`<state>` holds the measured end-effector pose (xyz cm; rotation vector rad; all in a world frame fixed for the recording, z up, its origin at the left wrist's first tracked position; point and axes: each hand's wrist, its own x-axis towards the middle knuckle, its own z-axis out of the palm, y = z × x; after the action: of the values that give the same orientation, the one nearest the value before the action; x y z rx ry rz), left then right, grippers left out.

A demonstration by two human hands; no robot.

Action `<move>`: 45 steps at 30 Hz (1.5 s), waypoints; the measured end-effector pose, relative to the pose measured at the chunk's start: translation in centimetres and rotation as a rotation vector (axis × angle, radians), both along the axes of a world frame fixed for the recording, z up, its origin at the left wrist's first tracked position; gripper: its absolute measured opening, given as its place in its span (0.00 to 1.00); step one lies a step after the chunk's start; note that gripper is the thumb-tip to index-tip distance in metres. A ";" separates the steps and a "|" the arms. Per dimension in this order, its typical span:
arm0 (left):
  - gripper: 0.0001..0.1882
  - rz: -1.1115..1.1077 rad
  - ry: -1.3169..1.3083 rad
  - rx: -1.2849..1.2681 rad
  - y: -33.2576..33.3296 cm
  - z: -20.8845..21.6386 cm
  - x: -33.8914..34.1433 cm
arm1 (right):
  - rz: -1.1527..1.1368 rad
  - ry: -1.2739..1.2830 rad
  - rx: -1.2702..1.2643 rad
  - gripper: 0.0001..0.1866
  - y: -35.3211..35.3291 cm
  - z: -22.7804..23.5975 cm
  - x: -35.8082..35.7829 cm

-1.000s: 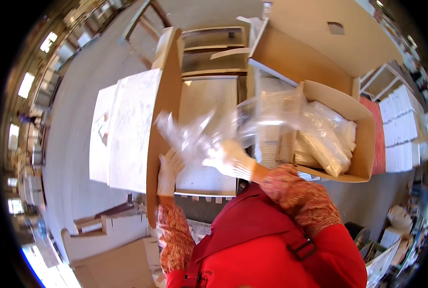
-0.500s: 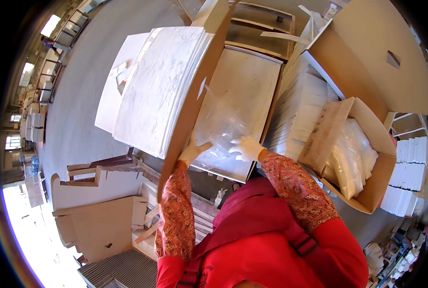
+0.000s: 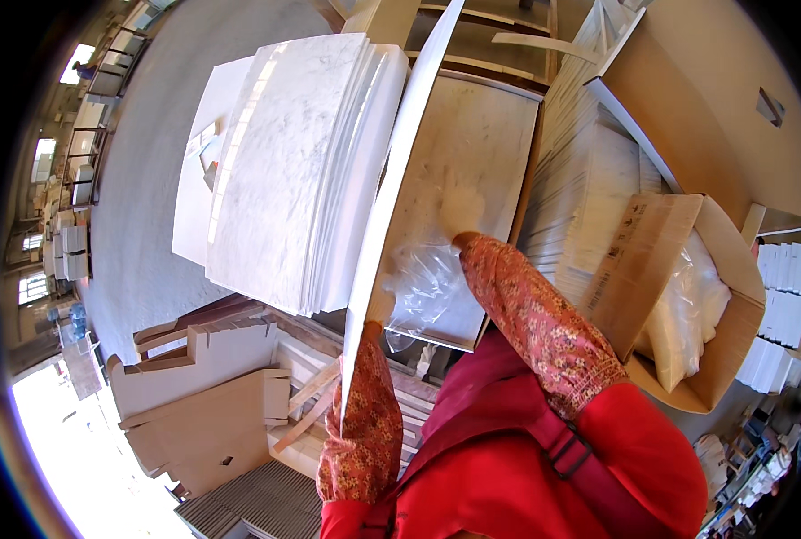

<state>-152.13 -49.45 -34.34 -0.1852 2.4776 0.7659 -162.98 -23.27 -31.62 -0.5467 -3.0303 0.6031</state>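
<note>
A long open cardboard box (image 3: 523, 189) lies in front of me with a pale marbled slab (image 3: 427, 153) inside. My right hand (image 3: 463, 212), in a pale glove, is over the slab; motion smears its fingers. Crumpled clear plastic film (image 3: 426, 286) lies on the slab's near part, beside my right wrist. Along the box's left side stands a tall cardboard flap (image 3: 399, 193), its white face toward the left. The left forearm, in a flowered sleeve (image 3: 371, 418), reaches up next to the flap's near end. That flap and the sleeve hide my left hand's fingers.
A stack of marbled slabs (image 3: 279, 171) stands left of the flap. To the right, a smaller carton (image 3: 643, 269) holds plastic-wrapped material (image 3: 692, 305), beside a row of thin pale pieces (image 3: 562, 198). Cut cardboard (image 3: 207, 418) and wooden slats lie at lower left.
My right hand has moved away from the plastic film, farther up the slab. The flap has swung more upright and now shows its white face. My left hand has moved nearer and become hidden.
</note>
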 end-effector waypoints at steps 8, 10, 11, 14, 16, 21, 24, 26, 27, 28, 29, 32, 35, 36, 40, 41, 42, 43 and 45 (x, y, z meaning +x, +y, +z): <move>0.24 -0.127 0.639 -0.255 9.8 6.2 -3.3 | 0.073 0.163 -0.803 0.12 8.3 -2.7 -3.3; 0.21 -0.199 0.620 -0.269 10.9 5.9 -3.8 | -0.012 0.105 -1.206 0.13 10.5 -3.9 -4.3; 0.20 -0.182 0.499 -0.199 10.6 5.0 -4.1 | -0.058 0.082 -1.408 0.13 11.7 -4.2 -4.6; 0.15 0.127 0.445 -0.089 5.6 -2.6 -0.8 | -0.258 0.107 -1.651 0.14 11.6 -0.3 -6.1; 0.16 0.317 0.395 -0.037 7.7 0.1 -2.4 | -0.370 0.287 -1.720 0.13 17.0 -1.8 -6.3; 0.21 0.268 0.306 -0.092 7.1 3.1 -2.9 | -0.474 0.240 -1.528 0.07 21.9 -3.3 -7.9; 0.22 0.285 0.256 -0.184 6.8 2.8 -3.4 | -0.475 0.201 -1.388 0.10 21.6 -3.6 -9.3; 0.23 0.293 0.237 -0.263 6.6 2.5 -3.6 | -0.417 0.160 -1.246 0.11 21.3 -3.7 -10.2; 0.23 0.286 0.233 -0.310 6.5 2.4 -3.8 | -0.387 0.140 -1.176 0.11 21.2 -3.6 -10.6; 0.24 0.273 0.232 -0.357 6.5 2.4 -3.9 | -0.362 0.189 -0.965 0.11 21.7 -4.2 -11.1; 0.25 0.289 0.273 -0.320 7.0 2.4 -4.1 | -0.344 0.238 -0.750 0.12 22.7 -5.1 -11.8; 0.28 0.310 0.361 -0.267 8.1 2.9 -4.0 | -0.442 0.294 -0.179 0.19 23.2 -5.1 -12.3; 0.30 0.249 0.420 -0.387 8.0 3.7 -2.3 | -0.285 0.183 0.132 0.22 19.2 2.0 -11.7; 0.30 0.196 0.465 -0.463 7.9 4.0 -1.7 | -0.197 0.135 0.202 0.21 18.0 4.0 -11.6; 0.31 -0.393 0.681 -0.707 10.7 6.4 0.6 | 0.269 0.377 0.456 0.21 16.6 -2.9 -11.5; 0.33 -0.345 0.575 -0.432 9.5 4.6 2.3 | 0.420 0.458 0.205 0.21 13.5 -0.3 -11.0; 0.34 -0.305 0.471 -0.148 8.8 3.1 3.1 | 0.510 0.443 0.203 0.22 12.7 -0.3 -11.2; 0.35 -0.457 0.467 -0.311 9.3 4.4 3.0 | 0.600 0.424 0.197 0.22 12.0 -0.8 -11.4; 0.37 -0.607 0.486 -0.492 8.6 4.4 2.8 | 0.731 0.440 0.173 0.24 10.6 -1.8 -12.2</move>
<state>-149.37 -40.86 -29.93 0.6246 2.8909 -0.0775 -175.16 -12.65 -33.40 0.6451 -2.7322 0.3765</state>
